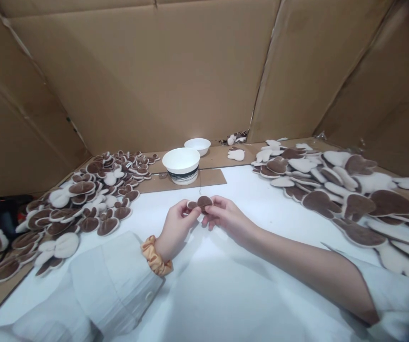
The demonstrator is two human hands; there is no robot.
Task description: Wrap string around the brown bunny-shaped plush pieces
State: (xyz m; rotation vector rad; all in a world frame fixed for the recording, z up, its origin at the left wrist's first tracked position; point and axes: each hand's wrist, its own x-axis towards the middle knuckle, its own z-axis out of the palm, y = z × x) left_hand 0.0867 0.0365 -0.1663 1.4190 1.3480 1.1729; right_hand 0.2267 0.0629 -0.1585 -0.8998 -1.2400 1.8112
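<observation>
Over the middle of the white table, a small brown plush bunny-shaped piece with a pale edge (205,203) is pinched between both hands. My left hand (180,219) grips its left end, thumb on top. At its right end, my right hand (226,216) has closed its fingers on the edge. A thin dark thread-like line rises from near the piece toward the bowl; what it is, I cannot make out. Part of the piece is covered by my fingers. Just beyond my hands stands a white bowl with black stripes (181,164).
A second white bowl (198,145) stands behind. Small brown and white bunny pieces (82,188) are heaped at left, larger ones (320,202) at right. A black glue gun (6,213) lies at far left. Cardboard walls (143,71) enclose the white table (204,285).
</observation>
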